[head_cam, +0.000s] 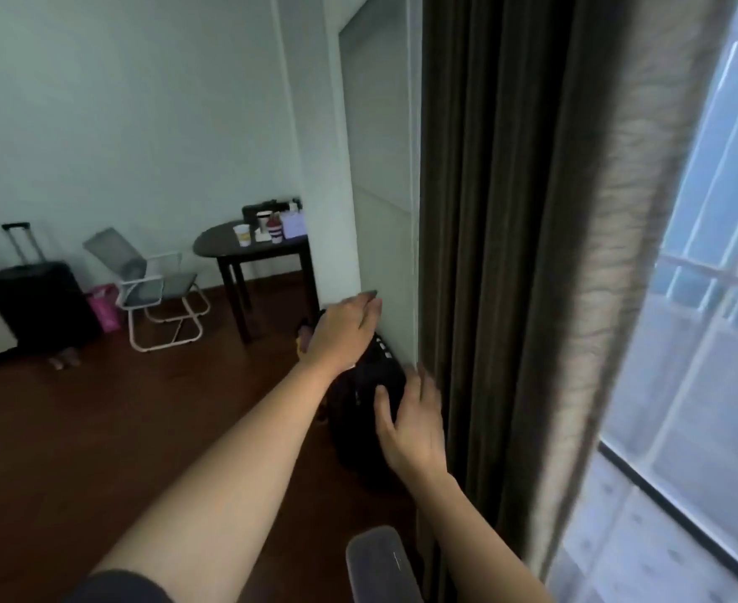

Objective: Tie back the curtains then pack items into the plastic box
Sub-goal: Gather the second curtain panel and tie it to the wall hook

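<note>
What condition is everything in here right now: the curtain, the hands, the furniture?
Curtain: gathered to the side, hanging loose, no tie visible.
Left hand: open, reaching toward the wall, holding nothing.
Right hand: open, fingers spread beside the curtain edge.
Window: uncovered, daylight coming in.
Suitcase: upright, handle extended.
Chair: unoccupied.
Round table: cups and items on top.

Head-worn wide-angle view, close beside the dark brown pleated curtain (489,254)

It looks forward and down along the curtain's left edge; the round dark wooden table (249,250) stands well beyond, to the left.
</note>
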`<move>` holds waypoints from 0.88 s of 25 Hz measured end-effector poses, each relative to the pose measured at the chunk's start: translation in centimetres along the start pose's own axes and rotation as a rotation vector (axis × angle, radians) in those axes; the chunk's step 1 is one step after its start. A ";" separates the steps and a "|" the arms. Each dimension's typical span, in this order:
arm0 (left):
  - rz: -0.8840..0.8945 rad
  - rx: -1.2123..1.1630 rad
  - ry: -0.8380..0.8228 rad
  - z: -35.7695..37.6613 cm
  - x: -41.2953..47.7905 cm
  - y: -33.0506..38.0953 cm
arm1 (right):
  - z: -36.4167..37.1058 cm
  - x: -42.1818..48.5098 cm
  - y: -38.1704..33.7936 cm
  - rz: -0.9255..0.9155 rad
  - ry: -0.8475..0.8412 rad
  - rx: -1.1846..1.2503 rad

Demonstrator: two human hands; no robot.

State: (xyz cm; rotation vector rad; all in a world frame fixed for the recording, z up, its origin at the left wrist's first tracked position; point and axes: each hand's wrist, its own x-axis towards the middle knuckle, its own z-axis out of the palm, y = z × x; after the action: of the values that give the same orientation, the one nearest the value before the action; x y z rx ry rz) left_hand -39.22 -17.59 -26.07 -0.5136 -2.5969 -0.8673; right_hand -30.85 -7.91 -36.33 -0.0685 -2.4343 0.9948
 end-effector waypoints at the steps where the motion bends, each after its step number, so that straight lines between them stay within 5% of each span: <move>1: 0.030 -0.036 -0.003 0.5 3.0 -0.5 | 1.2 2.5 0.2 0.026 0.047 -0.004; 8: 0.185 -0.313 -0.032 5.5 16.2 -1.2 | 5.2 13.1 0.3 0.075 0.409 -0.132; 13: 0.329 -0.742 -0.192 8.8 23.1 -1.9 | 9.2 17.3 1.7 0.114 0.759 -0.293; 18: 0.602 -0.819 -0.178 9.9 24.8 -1.9 | 10.1 20.1 1.2 0.241 1.137 -0.439; 22: 0.645 -0.941 -0.348 10.1 25.2 -1.5 | 8.9 20.4 0.7 0.394 1.268 -0.530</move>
State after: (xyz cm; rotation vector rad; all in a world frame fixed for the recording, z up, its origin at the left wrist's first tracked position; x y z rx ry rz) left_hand -63.99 -6.75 -23.37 -1.7419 -1.8652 -1.8014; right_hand -52.94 -8.40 -33.30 -1.0381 -1.4000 0.2051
